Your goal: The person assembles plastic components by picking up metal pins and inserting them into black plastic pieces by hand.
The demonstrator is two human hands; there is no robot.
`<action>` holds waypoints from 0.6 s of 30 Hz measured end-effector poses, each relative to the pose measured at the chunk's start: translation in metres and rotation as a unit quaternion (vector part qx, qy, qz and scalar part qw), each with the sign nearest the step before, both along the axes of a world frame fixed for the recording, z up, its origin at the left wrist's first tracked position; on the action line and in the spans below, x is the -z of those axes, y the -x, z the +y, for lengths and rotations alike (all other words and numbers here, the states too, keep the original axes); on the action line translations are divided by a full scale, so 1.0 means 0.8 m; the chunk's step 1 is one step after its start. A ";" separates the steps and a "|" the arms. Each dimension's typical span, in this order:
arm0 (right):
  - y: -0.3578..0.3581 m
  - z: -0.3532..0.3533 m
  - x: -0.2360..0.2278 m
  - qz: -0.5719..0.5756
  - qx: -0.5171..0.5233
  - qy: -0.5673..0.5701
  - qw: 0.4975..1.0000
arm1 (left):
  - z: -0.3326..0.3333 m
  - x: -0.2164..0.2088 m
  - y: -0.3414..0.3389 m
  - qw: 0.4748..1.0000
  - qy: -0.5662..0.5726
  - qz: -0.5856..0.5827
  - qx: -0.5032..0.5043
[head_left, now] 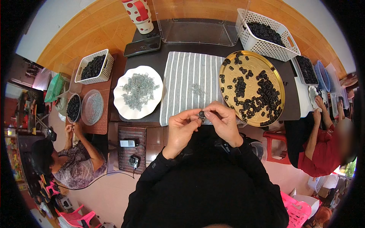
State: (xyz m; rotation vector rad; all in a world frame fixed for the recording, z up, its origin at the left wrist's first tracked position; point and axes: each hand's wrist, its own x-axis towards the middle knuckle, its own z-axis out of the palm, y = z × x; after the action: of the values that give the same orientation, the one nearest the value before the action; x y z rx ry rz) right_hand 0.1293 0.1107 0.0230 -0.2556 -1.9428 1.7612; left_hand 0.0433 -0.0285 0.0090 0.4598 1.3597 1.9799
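Close in front of me, my left hand (181,128) and my right hand (223,122) meet at the fingertips, both closed in a pinch on a small black plastic part (202,113). More black shows just below it between the fingers, too small to make out. Under and beyond the hands lies a grey-and-white striped cloth (182,79), with a little pile of thin silvery screws (197,89) on it. Left of the cloth, a white scalloped plate (119,91) holds a heap of similar screws. A round gold tray (249,57) to the right carries many scattered black parts.
Behind the cloth stands a clear plastic box (197,32), beside a dark phone (142,46) and a spotted tumbler (140,17). White baskets of black parts (291,53) (108,68) sit at both sides. Two people (78,165) (323,152) work at neighbouring tables.
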 end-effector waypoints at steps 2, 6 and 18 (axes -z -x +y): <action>0.000 -0.001 0.003 -0.002 0.000 -0.001 1.000 | 0.000 -0.001 0.000 1.000 0.004 0.002 0.000; 0.001 -0.003 0.001 -0.009 -0.008 -0.011 1.000 | 0.001 0.005 -0.001 1.000 -0.021 -0.012 -0.019; -0.008 0.000 -0.001 0.030 -0.026 -0.085 0.996 | 0.001 0.001 -0.002 0.996 -0.078 -0.032 0.003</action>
State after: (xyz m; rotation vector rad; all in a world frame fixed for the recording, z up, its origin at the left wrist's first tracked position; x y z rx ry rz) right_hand 0.1357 0.1110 0.0239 -0.0933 -2.0589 1.6030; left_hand 0.0450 -0.0276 0.0084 0.4671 1.1693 2.0872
